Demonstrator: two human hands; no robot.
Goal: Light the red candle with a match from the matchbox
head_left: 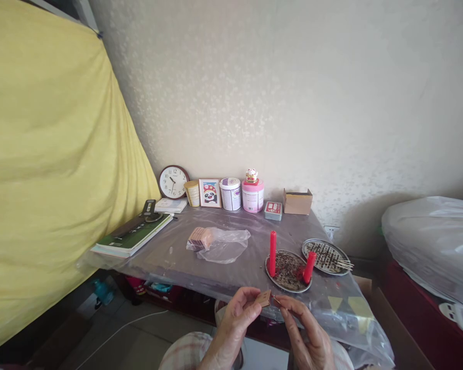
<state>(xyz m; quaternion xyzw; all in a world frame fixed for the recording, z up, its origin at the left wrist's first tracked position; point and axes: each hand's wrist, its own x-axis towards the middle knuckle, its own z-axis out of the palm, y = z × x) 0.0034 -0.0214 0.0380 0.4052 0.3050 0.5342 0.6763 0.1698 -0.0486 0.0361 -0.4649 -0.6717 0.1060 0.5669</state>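
My left hand pinches a small brown matchbox between thumb and fingers, just beyond the near edge of the table. Close to the box's right end, my right hand has its thumb and forefinger closed on a thin match. Whether the match touches the box I cannot tell. Above the hands lies a round metal plate with dark burnt residue. On it a tall red candle stands upright, and a shorter red candle leans right. No flame shows on either.
A clear bag of stacked matchboxes lies mid-table. Another plate at right holds several pale sticks. Along the wall stand a clock, a picture frame, tins and a cardboard box. Books lie left.
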